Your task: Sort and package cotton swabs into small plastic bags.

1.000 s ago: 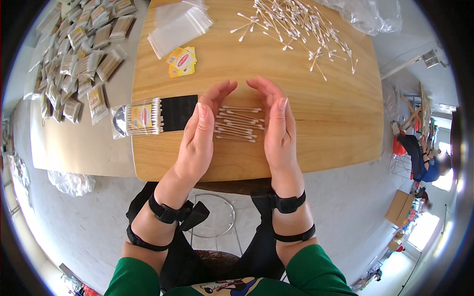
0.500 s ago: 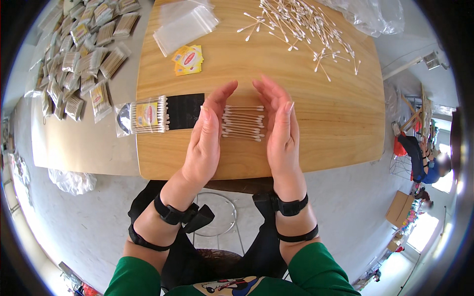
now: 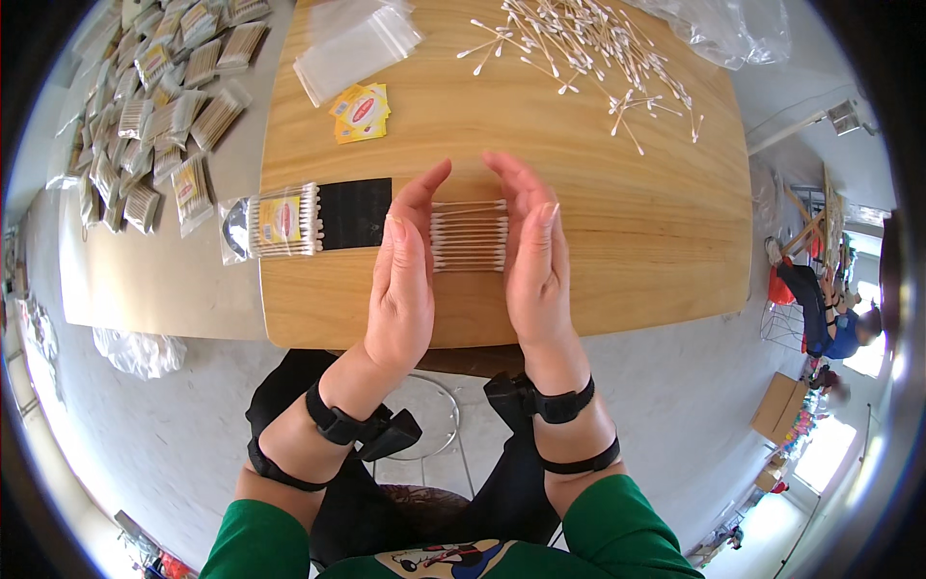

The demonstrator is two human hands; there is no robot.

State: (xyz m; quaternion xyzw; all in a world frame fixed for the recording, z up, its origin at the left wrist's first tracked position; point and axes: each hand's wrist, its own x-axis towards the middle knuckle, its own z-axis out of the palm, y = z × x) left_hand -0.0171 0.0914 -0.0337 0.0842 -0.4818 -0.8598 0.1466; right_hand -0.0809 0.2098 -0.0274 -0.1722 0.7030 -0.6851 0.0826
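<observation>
A row of cotton swabs (image 3: 469, 236) lies flat on the wooden table, their sticks side by side and their tips lined up at both ends. My left hand (image 3: 405, 265) stands on edge along the left tips, fingers stretched out. Opposite it, my right hand (image 3: 536, 256) is upright along the right tips, also with straight fingers. Both palms face the swabs and appear to touch the tips; neither hand grips them. Left of my left hand lies a flat black strip (image 3: 357, 212), and over its left part sits a clear bag of swabs (image 3: 283, 220) with a yellow card inside.
Yellow cards (image 3: 362, 113) and clear empty bags (image 3: 357, 53) lie at the table's far left. Loose swabs (image 3: 588, 58) are heaped at the far side, near a plastic sheet (image 3: 714, 29). Many filled packets (image 3: 145, 116) cover the grey surface on the left. A person (image 3: 830, 318) sits far right.
My right hand has moved left, closing in on the swabs. The swab ends, uneven before, now line up more evenly. The view has shifted slightly.
</observation>
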